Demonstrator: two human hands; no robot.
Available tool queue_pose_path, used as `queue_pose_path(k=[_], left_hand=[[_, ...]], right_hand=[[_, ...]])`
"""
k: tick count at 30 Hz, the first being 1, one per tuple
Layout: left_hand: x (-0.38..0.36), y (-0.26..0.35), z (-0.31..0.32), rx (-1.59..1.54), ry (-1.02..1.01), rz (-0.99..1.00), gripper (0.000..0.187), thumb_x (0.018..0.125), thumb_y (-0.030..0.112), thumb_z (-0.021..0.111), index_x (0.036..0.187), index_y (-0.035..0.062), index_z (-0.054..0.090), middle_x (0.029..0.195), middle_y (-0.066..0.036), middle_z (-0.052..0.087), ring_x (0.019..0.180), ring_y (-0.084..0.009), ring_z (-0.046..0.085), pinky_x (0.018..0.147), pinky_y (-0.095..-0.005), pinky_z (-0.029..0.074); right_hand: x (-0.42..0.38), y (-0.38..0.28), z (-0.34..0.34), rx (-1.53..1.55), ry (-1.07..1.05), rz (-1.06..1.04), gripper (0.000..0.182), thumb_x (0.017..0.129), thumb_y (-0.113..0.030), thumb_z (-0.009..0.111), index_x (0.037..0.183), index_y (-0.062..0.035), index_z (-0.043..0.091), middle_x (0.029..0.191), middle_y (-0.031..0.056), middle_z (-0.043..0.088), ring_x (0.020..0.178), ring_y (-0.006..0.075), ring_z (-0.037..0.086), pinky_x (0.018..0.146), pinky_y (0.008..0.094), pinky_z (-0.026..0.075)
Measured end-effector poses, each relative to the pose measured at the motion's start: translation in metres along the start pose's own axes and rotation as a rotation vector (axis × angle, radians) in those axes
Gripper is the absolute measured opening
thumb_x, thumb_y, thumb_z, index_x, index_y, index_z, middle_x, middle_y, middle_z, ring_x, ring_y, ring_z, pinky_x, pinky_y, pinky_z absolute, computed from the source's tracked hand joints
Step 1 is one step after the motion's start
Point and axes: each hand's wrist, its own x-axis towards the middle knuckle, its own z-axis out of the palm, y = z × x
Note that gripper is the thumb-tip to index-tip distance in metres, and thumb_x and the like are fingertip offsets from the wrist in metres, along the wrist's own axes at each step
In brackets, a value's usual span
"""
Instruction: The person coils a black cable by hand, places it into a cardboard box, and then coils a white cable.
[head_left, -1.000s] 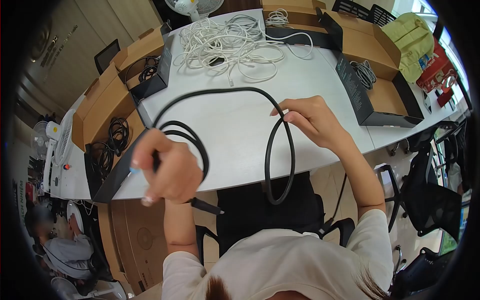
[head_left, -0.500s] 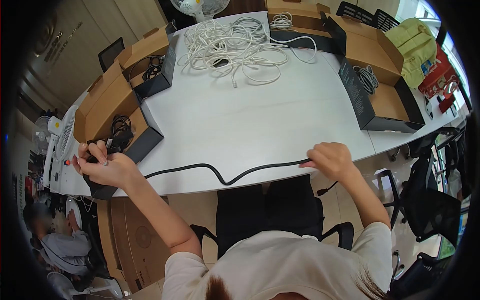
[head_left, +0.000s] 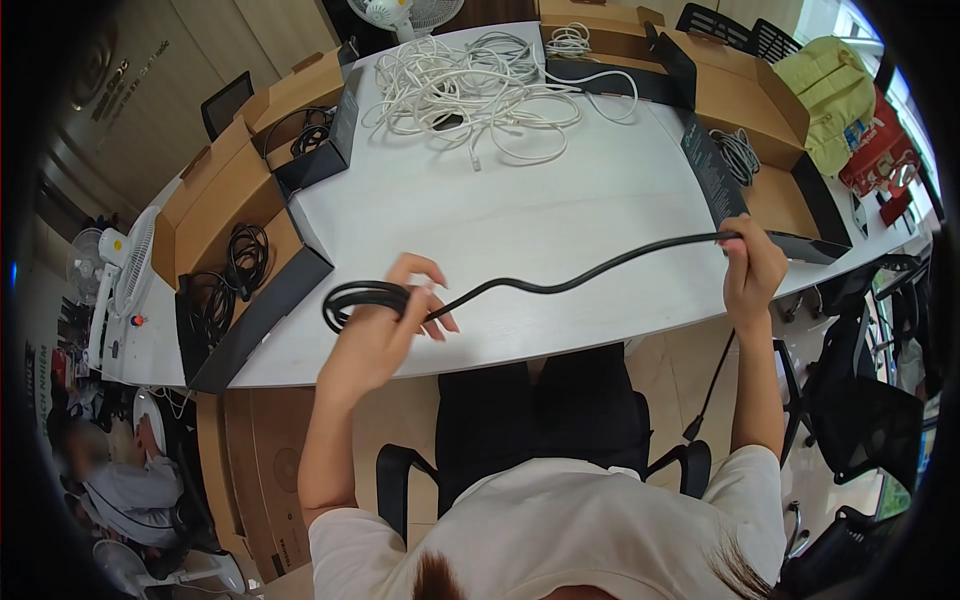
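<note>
A black cable (head_left: 545, 289) stretches in a wavy line between my two hands above the front of the white table. My left hand (head_left: 385, 325) holds the coiled part of it, with several loops sticking out on the left of the palm. At the right, my right hand (head_left: 752, 265) is closed around the cable farther along. Below that hand a loose end hangs past the table edge, ending in a black plug (head_left: 692, 428). An open box (head_left: 285, 295) with coiled black cables (head_left: 246, 262) stands left of my left hand.
Tangled white cables (head_left: 450, 100) lie at the table's back. Another box with black cable (head_left: 312, 132) stands back left. At the right, a box (head_left: 795, 195) holds a grey cable (head_left: 735, 157). A yellow bag (head_left: 826, 100) lies beyond it. A person (head_left: 125, 490) sits at lower left.
My left hand has moved right, away from the left box, with the cable coil now showing. My right hand has risen and moved right, and the plug end hangs longer.
</note>
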Motion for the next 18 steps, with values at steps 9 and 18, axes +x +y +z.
queue_pose_path(k=[9, 18], left_hand=[[0.003, 0.019, 0.017, -0.315, -1.028, 0.003, 0.02, 0.085, 0.022, 0.062, 0.084, 0.002, 0.058, 0.058, 0.003, 0.047, 0.051, -0.0037, 0.045, 0.049, -0.019, 0.032], [0.024, 0.054, 0.027, -1.56, -1.629, 0.946, 0.01, 0.085, 0.0, 0.044, 0.093, 0.0005, 0.05, 0.047, 0.001, 0.03, 0.034, -0.0112, 0.031, 0.035, -0.028, 0.021]], right_hand=[[0.034, 0.006, 0.013, 0.029, 0.027, 0.128, 0.019, 0.09, -0.015, 0.054, 0.08, 0.0011, 0.057, 0.062, 0.0069, 0.049, 0.053, 0.015, 0.045, 0.05, 0.0241, 0.035], [0.026, -0.017, 0.072, -0.134, -0.054, -0.007, 0.025, 0.085, -0.027, 0.061, 0.073, -0.0059, 0.053, 0.06, 0.0071, 0.051, 0.051, 0.0263, 0.051, 0.045, 0.0327, 0.037]])
